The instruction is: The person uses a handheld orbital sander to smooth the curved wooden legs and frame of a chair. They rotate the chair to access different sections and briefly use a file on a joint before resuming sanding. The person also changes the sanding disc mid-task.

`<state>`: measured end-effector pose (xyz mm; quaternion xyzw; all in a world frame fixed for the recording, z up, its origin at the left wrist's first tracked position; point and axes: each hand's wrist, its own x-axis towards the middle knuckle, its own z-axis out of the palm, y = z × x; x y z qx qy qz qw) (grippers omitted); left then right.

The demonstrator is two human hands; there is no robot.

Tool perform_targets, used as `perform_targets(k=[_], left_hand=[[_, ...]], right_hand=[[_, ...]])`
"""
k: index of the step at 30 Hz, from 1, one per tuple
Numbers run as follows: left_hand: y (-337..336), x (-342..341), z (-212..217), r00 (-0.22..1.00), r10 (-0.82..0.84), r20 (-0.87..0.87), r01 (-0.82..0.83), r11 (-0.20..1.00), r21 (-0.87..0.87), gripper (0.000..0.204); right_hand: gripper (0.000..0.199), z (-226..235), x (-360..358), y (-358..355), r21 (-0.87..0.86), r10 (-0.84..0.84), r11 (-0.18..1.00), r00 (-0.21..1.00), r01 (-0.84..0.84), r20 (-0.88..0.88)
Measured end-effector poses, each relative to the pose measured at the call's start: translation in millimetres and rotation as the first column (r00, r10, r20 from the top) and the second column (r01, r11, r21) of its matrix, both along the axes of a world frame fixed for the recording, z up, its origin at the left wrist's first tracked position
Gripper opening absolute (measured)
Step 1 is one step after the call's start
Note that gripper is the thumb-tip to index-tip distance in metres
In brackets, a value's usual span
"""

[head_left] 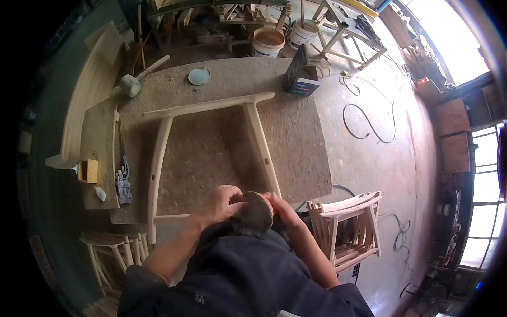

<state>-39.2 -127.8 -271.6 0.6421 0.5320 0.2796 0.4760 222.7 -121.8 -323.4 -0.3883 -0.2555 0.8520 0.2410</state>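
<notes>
Close in front of my body I hold up a round sanding pad [257, 211], its dark face tilted and its tan rim showing. A bit of orange-red shows behind it. My left hand [224, 203] is closed, with its fingers pinching at the pad's left edge. On the other side my right hand [284, 210] grips the pad from behind; most of its fingers are hidden. Just beyond my hands, a pale wooden frame [161, 153] of two legs and crossbars lies on the dusty worktable [211, 153].
A mallet [132, 84], a pale round lid [199, 76] and a dark box [303, 84] sit along the table's far side. Gloves [123, 187] and a small wooden box [87, 171] lie at left. Stacked wooden frames [346, 227] stand at right; a hose [369, 124] curls across the floor.
</notes>
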Motion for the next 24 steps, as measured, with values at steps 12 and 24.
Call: perform_targets(k=[12, 24], left_hand=[[-12, 19, -23, 0.963, 0.16, 0.219, -0.101, 0.962, -0.255, 0.036], [40, -52, 99, 0.855, 0.395, 0.337, -0.427, 0.904, 0.024, 0.03]], right_hand=[[0.047, 16, -17, 17, -0.118, -0.284, 0.953, 0.959, 0.279, -0.021], [0.032, -60, 70, 72, 0.313, -0.64, 0.758, 0.561, 0.572, 0.525]])
